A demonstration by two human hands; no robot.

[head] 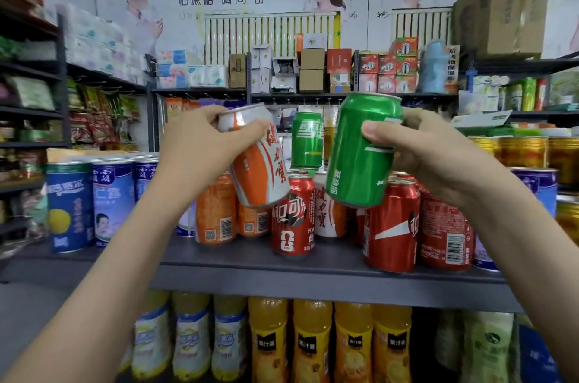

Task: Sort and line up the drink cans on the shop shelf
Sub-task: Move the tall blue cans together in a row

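My left hand [200, 144] is curled round an orange-and-white can [257, 163], thumb across its front and fingertips over the top rim. My right hand [416, 151] grips a green can [360, 151] round the middle. Both cans are in the air above the shelf [250, 260], tilted, over the jumble of cans in the middle of it.

I think the trick here is to bring each can upright before it goes down, then set it beside its own kind. The orange-and-white one belongs with its twin [329, 213], which stands between the red cans [294, 219]. The green one belongs with the other green can [307, 140] (that one is perched on top of the cans at the back, so a careless nudge could topple it). I would lower one hand at a time, label forward, and keep my wrists clear of the front row.

The cluster looks mixed. Orange cans [216, 210] sit to the left, with some barcodes facing out. Red ones are in the centre and on the right, turned every which way and not in a straight row. Tall blue cans [70, 207] stand in better order further left.
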